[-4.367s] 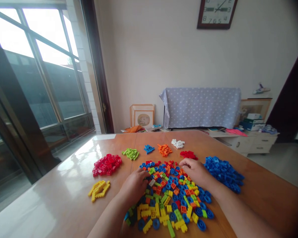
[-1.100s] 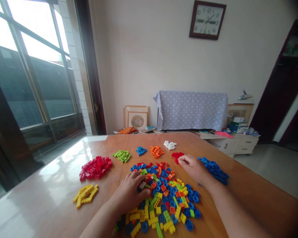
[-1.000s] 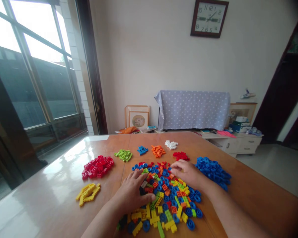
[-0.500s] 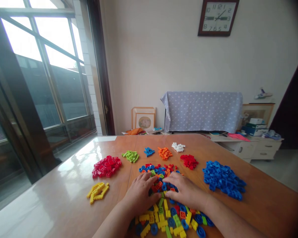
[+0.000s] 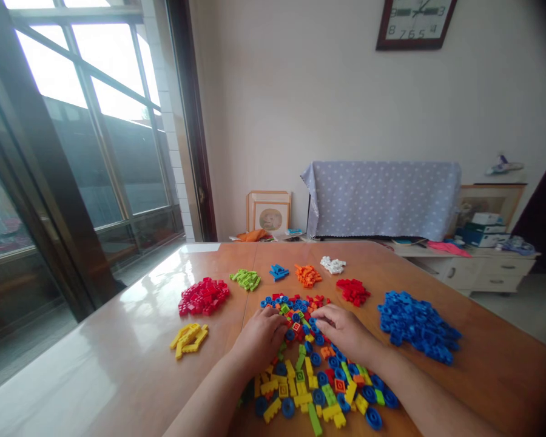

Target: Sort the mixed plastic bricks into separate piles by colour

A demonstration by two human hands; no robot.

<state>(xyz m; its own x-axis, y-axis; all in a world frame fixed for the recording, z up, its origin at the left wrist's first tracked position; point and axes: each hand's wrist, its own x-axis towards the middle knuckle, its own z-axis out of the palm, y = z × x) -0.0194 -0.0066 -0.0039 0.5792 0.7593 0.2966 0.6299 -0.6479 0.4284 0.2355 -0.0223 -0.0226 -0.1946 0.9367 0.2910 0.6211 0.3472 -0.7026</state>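
Observation:
A mixed pile of toy building bricks (image 5: 300, 379) in yellow, blue, green, red and orange spreads over the middle of the table, with round blue pieces among them. On the pile's left side rests my left hand (image 5: 260, 337), its fingers bent loosely over the bricks and apart. My right hand (image 5: 343, 331) lies at the right side, fingers stretched toward the middle and thumb apart. Several bricks show in the gap between the hands. Neither hand visibly grips a brick, though some fingertips are partly hidden.
Sorted heaps ring the pile: yellow bricks (image 5: 188, 338), dark pink bricks (image 5: 204, 296), light green bricks (image 5: 246, 279), small blue bricks (image 5: 279, 272), orange bricks (image 5: 308, 275), white pieces (image 5: 332, 264), red bricks (image 5: 352, 292) and a large blue heap (image 5: 416, 325). The brown table (image 5: 141, 370) is glossy.
My hands have moved apart, the left slightly left and the right slightly right in relation to the pile, baring more bricks between them. The view has tilted down and turned slightly left.

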